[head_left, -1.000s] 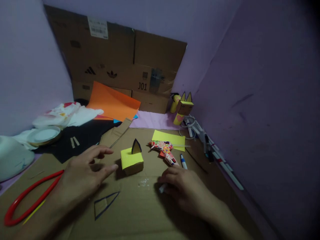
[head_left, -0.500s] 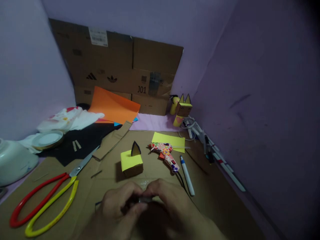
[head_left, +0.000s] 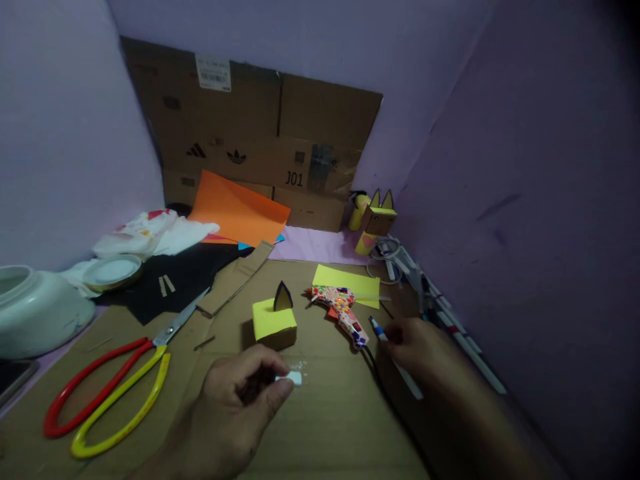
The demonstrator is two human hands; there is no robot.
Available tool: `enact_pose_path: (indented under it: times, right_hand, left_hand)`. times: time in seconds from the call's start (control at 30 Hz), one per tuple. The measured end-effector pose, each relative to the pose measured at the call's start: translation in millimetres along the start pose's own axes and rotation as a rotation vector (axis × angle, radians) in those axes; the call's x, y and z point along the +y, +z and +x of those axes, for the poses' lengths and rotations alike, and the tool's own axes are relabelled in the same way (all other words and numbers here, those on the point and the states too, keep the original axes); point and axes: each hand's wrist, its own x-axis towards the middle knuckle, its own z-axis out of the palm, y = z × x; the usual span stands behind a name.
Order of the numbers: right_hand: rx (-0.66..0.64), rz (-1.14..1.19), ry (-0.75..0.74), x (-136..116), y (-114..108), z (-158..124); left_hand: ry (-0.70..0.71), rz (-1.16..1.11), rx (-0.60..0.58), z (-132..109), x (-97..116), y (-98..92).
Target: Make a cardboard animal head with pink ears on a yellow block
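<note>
My left hand [head_left: 237, 400] pinches a small white piece [head_left: 294, 378], possibly paper, between thumb and fingertips, low over the cardboard. My right hand [head_left: 423, 347] closes its fingers on a white marker [head_left: 407, 379] with a blue band, near its blue end; the marker lies slanted at the right. Just beyond my left hand sits a small box [head_left: 274, 323] with a yellow top and one pointed, dark-edged ear [head_left: 283, 297] standing on it. Between box and marker lies a flower-patterned glue gun [head_left: 345, 313], its nozzle towards the left.
Large scissors [head_left: 125, 380] with red and yellow handles lie open at the left. Behind are a cardboard strip [head_left: 237, 279], yellow paper [head_left: 325, 275] and orange paper [head_left: 240, 207]. A white pot [head_left: 45, 317] stands far left; an eared cardboard figure [head_left: 379, 223] stands at the back right.
My hands were together in front of me. My right hand has moved right and taken hold of the marker. The left still holds the small piece, now in plain view.
</note>
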Motion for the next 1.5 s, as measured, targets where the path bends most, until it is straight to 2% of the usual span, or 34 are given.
enact_pose_path:
  times: [0.13, 0.17, 0.23, 0.3, 0.33, 0.43, 0.57, 0.7, 0.8, 0.9, 0.97, 1.07, 1.17, 1.27, 1.37, 1.5]
  right_hand:
    - [0.097, 0.143, -0.093, -4.3, -6.4, -11.1]
    - [0.134, 0.225, -0.157, -8.5, -8.4, -16.0]
    - [0.221, 0.500, -0.412, -20.6, -10.8, -27.7]
    - [0.179, 0.611, -0.694, -34.6, -10.1, -39.4]
    - [0.130, 0.622, -0.788, -40.8, -8.8, -44.2]
    - [0.071, 0.620, -0.911, -51.1, -3.7, -52.7]
    - [0.091, 0.702, -0.836, -52.3, 0.5, -55.3]
    - [0.052, 0.907, -0.572, -64.0, 5.5, -60.5]
    - [-0.135, 1.030, -0.354, -79.5, 14.0, -67.2]
    - [-0.345, 1.143, -0.206, -90.7, 24.3, -73.0]
    - [-0.401, 1.196, -0.152, -94.1, 30.2, -75.6]
    - [-0.376, 1.207, -0.176, -93.3, 34.9, -76.9]
    - [-0.323, 1.113, -0.302, -86.0, 31.2, -75.6]
    - [-0.197, 0.836, -0.500, -73.8, 19.2, -73.4]
    - [-0.010, 0.617, -0.603, -62.6, 7.4, -70.7]
    - [0.134, 0.435, -0.753, -56.7, 3.3, -65.8]
  left_hand:
    - [-0.184, -0.411, -0.105, 6.1, 0.8, 1.9]
    - [-0.220, -0.482, -0.119, 7.7, 0.2, 2.8]
    - [-0.255, -0.580, -0.137, 10.1, -1.8, 4.7]
    - [-0.264, -0.640, -0.143, 11.4, -4.1, 6.5]
    - [-0.267, -0.657, -0.145, 11.8, -5.1, 7.3]
    - [-0.277, -0.664, -0.136, 12.2, -6.3, 8.7]
    - [-0.290, -0.585, -0.136, 10.6, -4.4, 9.2]
    - [-0.237, -0.416, -0.159, 5.6, -2.9, 11.4]
    - [-0.171, -0.422, -0.189, 3.2, -1.8, 13.8]
    - [-0.197, -0.518, -0.239, 3.4, 1.8, 15.0]
    - [-0.239, -0.569, -0.250, 4.1, 4.6, 15.3]
    - [-0.240, -0.562, -0.269, 4.4, 6.3, 15.4]
    - [-0.172, -0.470, -0.292, 4.7, 6.0, 13.9]
    - [-0.128, -0.238, -0.213, 7.0, 6.6, 8.9]
    - [-0.024, 0.053, -0.094, 10.0, 6.7, 2.8]
    - [0.142, 0.282, -0.097, 9.2, 3.1, 0.1]
